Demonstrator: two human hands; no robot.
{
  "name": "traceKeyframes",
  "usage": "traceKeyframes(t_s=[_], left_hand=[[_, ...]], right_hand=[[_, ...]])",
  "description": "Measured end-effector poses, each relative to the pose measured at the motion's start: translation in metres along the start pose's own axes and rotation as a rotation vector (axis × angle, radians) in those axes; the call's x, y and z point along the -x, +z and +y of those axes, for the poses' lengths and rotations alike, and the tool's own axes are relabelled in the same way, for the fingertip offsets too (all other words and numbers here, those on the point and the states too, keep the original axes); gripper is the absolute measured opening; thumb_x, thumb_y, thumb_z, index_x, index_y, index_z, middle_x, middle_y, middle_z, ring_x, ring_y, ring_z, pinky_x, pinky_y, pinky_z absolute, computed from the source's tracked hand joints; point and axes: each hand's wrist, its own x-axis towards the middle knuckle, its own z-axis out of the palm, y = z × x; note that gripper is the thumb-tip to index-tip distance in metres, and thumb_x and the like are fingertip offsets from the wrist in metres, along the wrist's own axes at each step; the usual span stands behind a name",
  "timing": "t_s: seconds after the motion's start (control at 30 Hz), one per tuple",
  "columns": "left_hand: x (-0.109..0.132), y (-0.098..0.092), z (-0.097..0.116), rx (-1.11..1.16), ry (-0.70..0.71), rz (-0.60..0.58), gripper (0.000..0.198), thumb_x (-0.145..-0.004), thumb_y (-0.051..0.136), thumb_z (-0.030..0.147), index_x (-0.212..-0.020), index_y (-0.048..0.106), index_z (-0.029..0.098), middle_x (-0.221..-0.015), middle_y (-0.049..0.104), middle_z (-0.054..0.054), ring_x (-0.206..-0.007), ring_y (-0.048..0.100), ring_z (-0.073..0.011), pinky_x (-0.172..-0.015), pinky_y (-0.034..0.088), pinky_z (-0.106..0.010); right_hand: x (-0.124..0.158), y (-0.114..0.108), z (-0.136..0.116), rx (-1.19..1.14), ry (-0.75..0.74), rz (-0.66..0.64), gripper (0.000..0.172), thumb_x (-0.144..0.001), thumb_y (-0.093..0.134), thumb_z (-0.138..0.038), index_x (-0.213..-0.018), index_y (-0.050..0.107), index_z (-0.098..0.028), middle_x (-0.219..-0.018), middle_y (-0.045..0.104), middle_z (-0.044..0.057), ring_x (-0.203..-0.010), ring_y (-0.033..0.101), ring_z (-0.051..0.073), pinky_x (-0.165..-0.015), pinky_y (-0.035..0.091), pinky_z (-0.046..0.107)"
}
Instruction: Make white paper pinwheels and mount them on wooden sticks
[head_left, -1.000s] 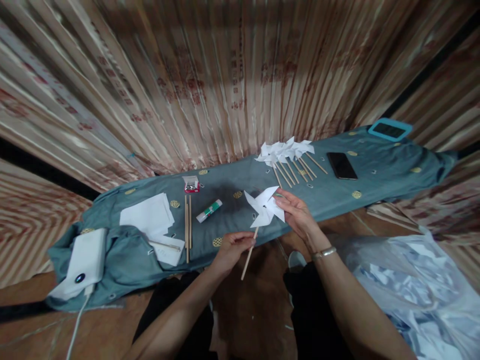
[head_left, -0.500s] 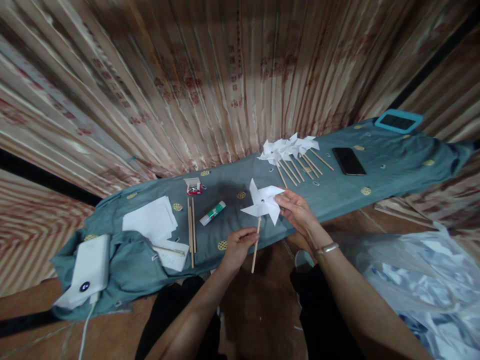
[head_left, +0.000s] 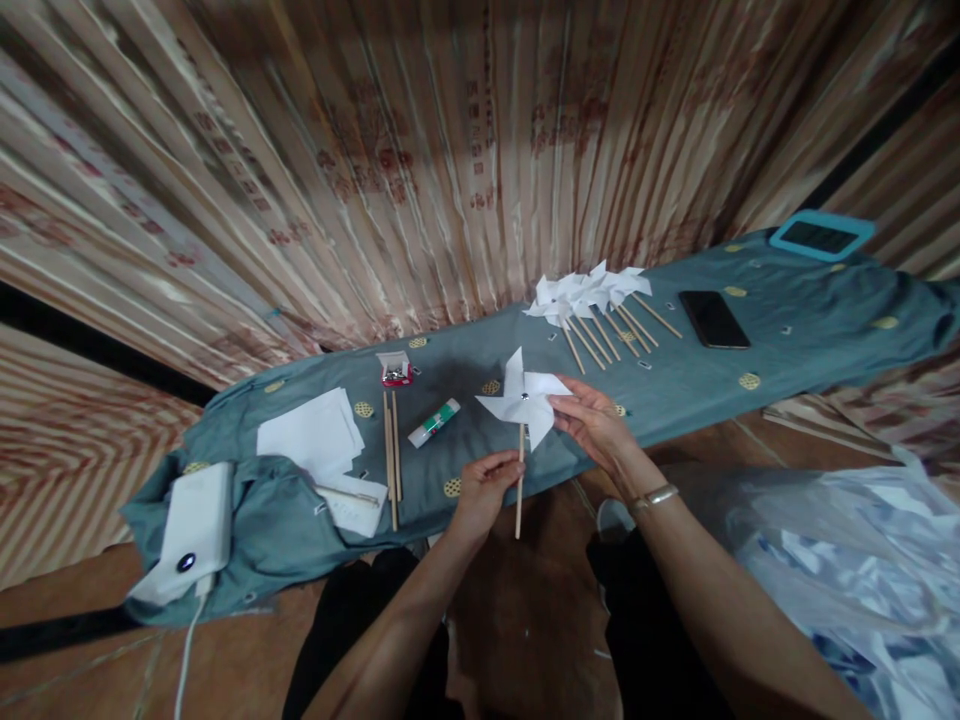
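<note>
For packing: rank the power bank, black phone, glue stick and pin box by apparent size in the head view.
1. power bank, though nearer the camera.
2. black phone.
3. glue stick and pin box, too alike to rank.

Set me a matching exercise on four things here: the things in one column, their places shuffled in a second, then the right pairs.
Things
1. glue stick
2. black phone
3. white power bank
4. pinwheel

Places
A. stick gripped by the left hand, right hand touching a blade
B. left end of the cloth, cable plugged in
C. just right of the finished pinwheels
D. just right of the loose sticks

Pairs: 1-D, 2-C, 3-B, 4-A
</note>
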Motion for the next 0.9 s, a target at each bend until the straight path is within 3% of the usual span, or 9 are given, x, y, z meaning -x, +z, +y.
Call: traceKeyframes(t_s=[0.33, 0.57, 0.9], left_hand=[[0.0, -0.001, 0.001, 0.018, 0.023, 0.032, 0.031, -0.047, 0.089, 0.032, -0.073, 0.078, 0.018, -0.068, 0.073, -0.003, -0.062, 0.061, -0.0131, -0.068, 0.049, -0.026], [0.001, -0.003, 0.005, 0.033, 0.03, 0.027, 0.03, -0.049, 0.088, 0.029, -0.075, 0.079, 0.018, -0.073, 0.075, -0.004, -0.065, 0.062, -0.0134, -0.07, 0.049, -0.026], [-0.002, -0.006, 0.01, 0.067, 0.039, 0.052, 0.03, -0.047, 0.089, 0.03, -0.072, 0.078, 0.018, -0.068, 0.073, -0.003, -0.062, 0.061, -0.0119, -0.068, 0.05, -0.025]], right_hand=[[0.001, 0.007, 0.004, 0.056, 0.016, -0.054, 0.04, -0.06, 0.086, -0.037, -0.093, 0.069, -0.023, -0.081, 0.075, 0.001, -0.072, 0.069, 0.015, -0.069, 0.055, 0.028], [-0.001, 0.01, 0.008, -0.024, 0.04, 0.03, 0.039, -0.062, 0.083, -0.053, -0.079, 0.062, -0.024, -0.072, 0.074, 0.001, -0.067, 0.07, 0.017, -0.059, 0.054, 0.027], [-0.001, 0.012, 0.01, -0.069, 0.021, 0.142, 0.034, -0.051, 0.092, -0.037, -0.071, 0.069, -0.023, -0.077, 0.074, -0.001, -0.072, 0.07, 0.015, -0.055, 0.053, 0.021]])
